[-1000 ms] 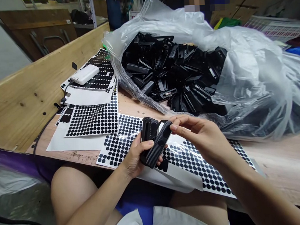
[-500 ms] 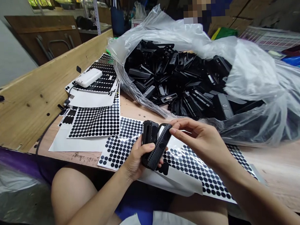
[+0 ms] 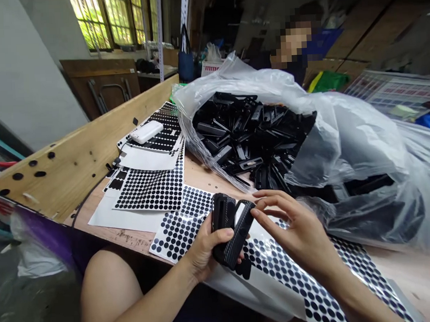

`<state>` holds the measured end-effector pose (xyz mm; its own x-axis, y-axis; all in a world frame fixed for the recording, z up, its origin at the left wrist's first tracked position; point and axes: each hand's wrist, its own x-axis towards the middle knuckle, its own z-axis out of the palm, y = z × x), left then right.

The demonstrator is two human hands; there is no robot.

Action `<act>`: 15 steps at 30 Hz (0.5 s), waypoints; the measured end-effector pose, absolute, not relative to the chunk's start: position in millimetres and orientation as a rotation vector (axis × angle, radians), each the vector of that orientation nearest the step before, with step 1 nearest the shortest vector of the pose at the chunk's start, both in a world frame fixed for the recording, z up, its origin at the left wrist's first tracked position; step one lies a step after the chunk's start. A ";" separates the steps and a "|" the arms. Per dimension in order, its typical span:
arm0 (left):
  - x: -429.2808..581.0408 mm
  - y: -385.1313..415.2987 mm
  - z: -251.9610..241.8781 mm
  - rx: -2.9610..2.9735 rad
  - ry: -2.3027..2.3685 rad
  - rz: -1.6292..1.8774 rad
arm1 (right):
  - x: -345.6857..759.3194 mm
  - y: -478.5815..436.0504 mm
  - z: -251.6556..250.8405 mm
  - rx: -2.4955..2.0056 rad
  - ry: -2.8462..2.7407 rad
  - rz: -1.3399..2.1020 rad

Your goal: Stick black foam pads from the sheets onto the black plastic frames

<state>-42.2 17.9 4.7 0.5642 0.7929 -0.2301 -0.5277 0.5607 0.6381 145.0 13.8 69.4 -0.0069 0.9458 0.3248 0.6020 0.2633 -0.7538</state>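
Observation:
My left hand [image 3: 203, 249] is wrapped round two black plastic parts with a carbon-fibre pattern, thumb on top. The front part [image 3: 239, 233] leans to the right and has a dark round spot on its face. The other part [image 3: 221, 213], behind and to the left, shows a long slot. A white strip shows between them. My right hand [image 3: 292, 224] pinches the upper right corner of the front part with its fingertips. Below the hands lies a sheet of black round stickers [image 3: 276, 267], partly peeled back from its backing.
A large clear plastic bag [image 3: 356, 126] full of black parts [image 3: 245, 136] lies beyond the hands. More sticker sheets [image 3: 152, 190] and a white power bank [image 3: 146, 131] with a cable are at left. A wooden board [image 3: 75, 153] edges the table. A person [image 3: 292, 48] is in the background.
The view has tilted up and shifted left, so everything sits lower and further right. The left hand keeps its hold on the parts; the right fingertips stay at the front part's corner.

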 end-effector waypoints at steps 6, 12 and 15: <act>-40.8 14.9 1.0 0.562 0.596 0.842 | 147.3 8.1 54.4 -1.528 -1.597 0.436; -44.5 18.2 -10.9 0.684 0.488 0.829 | 130.3 1.4 38.0 -1.325 -1.271 1.199; -45.0 21.6 -12.0 0.736 0.452 0.867 | 128.9 4.6 35.5 -1.192 -1.191 1.319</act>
